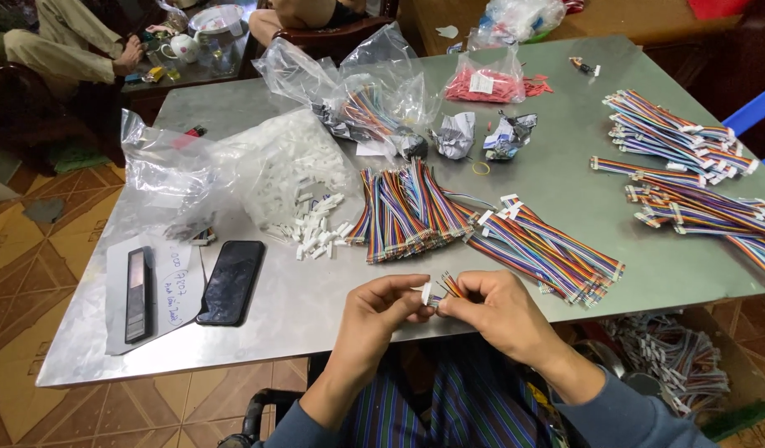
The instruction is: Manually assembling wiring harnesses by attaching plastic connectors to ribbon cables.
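- Left hand pinches a small white plug; right hand pinches a wire bundle by its end, just above the near tabletop edge.
- Step in hand: seating wire ends into the plug, probably; the join is too small to tell.
- Next calls for straight alignment and a gentle push.
- More bundles and loose plugs lie beyond.

Both forearms come up from below, grey sleeves at wrists. Left hand and right hand meet fingertip to fingertip, thumbs and forefingers pinched closed, other fingers curled, palms facing inward.
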